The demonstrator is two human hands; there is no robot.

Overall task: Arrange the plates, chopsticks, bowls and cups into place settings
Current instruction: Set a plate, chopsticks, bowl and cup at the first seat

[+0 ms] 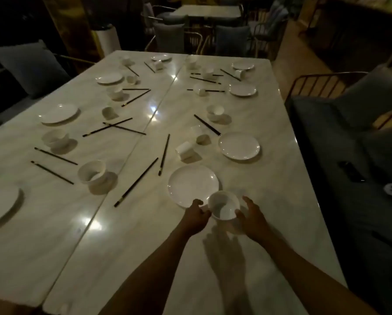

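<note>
A white bowl (223,206) hovers just above the marble table (270,178), at the near rim of a white plate (192,184). My right hand (250,215) grips the bowl's right side, thumb on the rim. My left hand (196,215) has its fingers curled at the plate's near edge, beside the bowl. More plates (238,145), bowls (91,171), tipped cups (184,150) and black chopsticks (137,184) lie scattered across both halves of the table.
A seam (145,130) runs down the table's middle. A dark sofa (361,178) with a black remote (350,171) stands along the right edge. Cushioned seats line the left side, and chairs (167,37) with another table stand behind.
</note>
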